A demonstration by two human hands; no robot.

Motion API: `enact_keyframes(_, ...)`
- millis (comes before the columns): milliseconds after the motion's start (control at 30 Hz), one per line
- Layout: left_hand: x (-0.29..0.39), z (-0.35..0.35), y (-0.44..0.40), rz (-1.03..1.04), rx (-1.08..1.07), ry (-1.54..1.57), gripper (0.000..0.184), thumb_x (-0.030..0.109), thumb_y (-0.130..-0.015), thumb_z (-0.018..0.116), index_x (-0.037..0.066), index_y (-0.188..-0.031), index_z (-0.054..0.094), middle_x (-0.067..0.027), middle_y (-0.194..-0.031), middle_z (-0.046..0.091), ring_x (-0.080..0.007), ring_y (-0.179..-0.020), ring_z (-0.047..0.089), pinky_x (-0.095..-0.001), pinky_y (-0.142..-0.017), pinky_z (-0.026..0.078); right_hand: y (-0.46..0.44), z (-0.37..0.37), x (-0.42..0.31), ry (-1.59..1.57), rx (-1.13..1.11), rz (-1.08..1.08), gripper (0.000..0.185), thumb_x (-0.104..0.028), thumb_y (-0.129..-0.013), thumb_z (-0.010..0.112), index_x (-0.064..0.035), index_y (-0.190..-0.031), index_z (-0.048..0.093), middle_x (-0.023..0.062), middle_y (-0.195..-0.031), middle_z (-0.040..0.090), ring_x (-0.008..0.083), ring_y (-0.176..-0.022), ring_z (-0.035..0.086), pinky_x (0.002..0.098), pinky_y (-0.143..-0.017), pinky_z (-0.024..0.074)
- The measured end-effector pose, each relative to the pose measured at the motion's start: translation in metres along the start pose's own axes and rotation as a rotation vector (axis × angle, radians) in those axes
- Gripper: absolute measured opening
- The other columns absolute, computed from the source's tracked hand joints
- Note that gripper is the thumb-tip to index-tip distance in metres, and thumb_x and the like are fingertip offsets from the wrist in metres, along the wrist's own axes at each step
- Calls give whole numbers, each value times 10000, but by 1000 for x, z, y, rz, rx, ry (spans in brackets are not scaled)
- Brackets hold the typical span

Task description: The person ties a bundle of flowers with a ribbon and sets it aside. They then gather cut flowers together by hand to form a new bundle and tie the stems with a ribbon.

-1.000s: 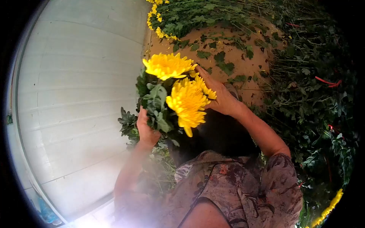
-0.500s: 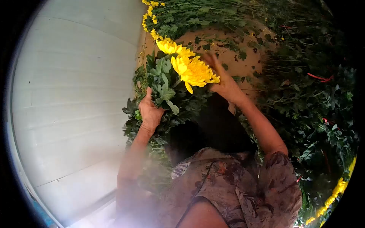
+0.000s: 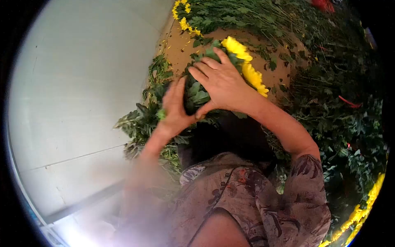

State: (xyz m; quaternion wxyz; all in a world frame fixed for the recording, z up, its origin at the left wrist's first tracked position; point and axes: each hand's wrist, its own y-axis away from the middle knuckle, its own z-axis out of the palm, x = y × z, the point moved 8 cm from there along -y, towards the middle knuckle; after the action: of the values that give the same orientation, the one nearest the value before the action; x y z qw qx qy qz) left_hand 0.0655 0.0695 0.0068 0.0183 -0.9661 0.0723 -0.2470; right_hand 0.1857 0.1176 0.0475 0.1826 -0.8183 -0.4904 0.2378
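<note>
A bunch of yellow chrysanthemums [image 3: 254, 78] lies across in front of my body, its flower heads to the right and its leafy stems to the left. My left hand [image 3: 175, 109] is wrapped around the leafy stems, slightly blurred. Over the leaves just below the flower heads, my right hand [image 3: 224, 82] curves around the bunch with its fingers somewhat apart. The two thumbs nearly meet at the near side. Leaves between the hands are partly hidden by the fingers.
A pale panel wall [image 3: 90, 90] rises at the left. Piled chrysanthemum stems [image 3: 247, 16] lie at the back, with more leafy stems [image 3: 329, 115] along the right. Leaf scraps litter the brown surface [image 3: 181, 49]. Yellow flower heads [image 3: 362, 210] line the lower right.
My right hand has moved from beside the flower heads left onto the leaves below them. The flower heads have shifted right, and my left hand has moved slightly right and up.
</note>
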Motion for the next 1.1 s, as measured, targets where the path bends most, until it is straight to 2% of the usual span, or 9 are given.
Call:
enact_keyframes(33,5,-24,6,-34,-99,-151,1209,377,-485,876,45,-1438,209,-244,-1452,237,-410,-1365,180,-506,-1109,130,1,-1,1,-6,-13,-18,1010,-708,-501,701,9,-1188,516,151,-1061,576,280,-1117,494,534,-1073,202)
enact_keyframes(267,-23,6,33,-186,35,-177,1247,400,-417,892,50,-1419,238,-205,-1325,422,-361,-1233,404,-501,-1037,257,8,6,-7,50,-158,-2,913,-589,-489,773,-52,-1185,525,93,-1118,540,257,-1147,466,512,-1078,218)
enact_keyframes(433,-14,-2,20,-60,49,-345,1214,362,-442,892,41,-1413,238,-205,-1291,438,-369,-1181,435,-505,-1000,308,4,3,-6,66,-171,27,844,-563,-526,766,-58,-1162,535,83,-1128,533,251,-1178,441,513,-1090,198)
enact_keyframes(500,-26,15,10,-86,-98,-238,1182,340,-481,874,42,-1418,218,-200,-1234,471,-363,-1152,460,-513,-994,312,-1,-1,4,94,-160,52,817,-557,-545,761,-57,-1152,537,81,-1122,533,253,-1183,436,512,-1089,196)
enact_keyframes(633,-54,31,9,95,194,-166,853,339,-518,847,26,-1223,484,-157,-881,603,-362,-869,594,-449,-786,465,15,-27,-40,-126,87,-146,681,-466,-637,762,-65,-1138,534,97,-1183,518,278,-1156,483,525,-1022,321)
enact_keyframes(700,-58,15,6,-99,102,-33,703,336,-539,834,28,-1108,560,-158,-779,603,-376,-786,593,-423,-697,490,50,-11,-78,-504,-5,-211,652,-440,-663,764,-49,-1129,527,115,-1195,516,297,-1136,498,462,-976,396)
enact_keyframes(767,-73,11,11,-125,-2,-137,684,330,-558,821,19,-1106,554,-153,-797,611,-355,-794,599,-414,-731,485,77,30,-85,-961,-405,233,632,-431,-691,763,-29,-1118,529,126,-1193,528,303,-1132,497,386,-939,428)
enact_keyframes(933,-81,12,43,-187,-157,179,665,323,-579,802,15,-1112,550,-155,-811,611,-349,-799,599,-412,-735,486,88,130,-30,-1119,-409,615,590,-413,-704,759,-22,-1090,543,127,-1144,546,301,-1091,518,382,-913,437)
enact_keyframes(1100,-66,28,56,-295,-41,398,646,317,-600,784,11,-1117,546,-157,-826,611,-342,-804,599,-411,-740,487,69,177,-59,-1346,-371,682,540,-390,-721,754,-12,-1054,560,128,-1083,569,297,-1039,543,378,-880,449)
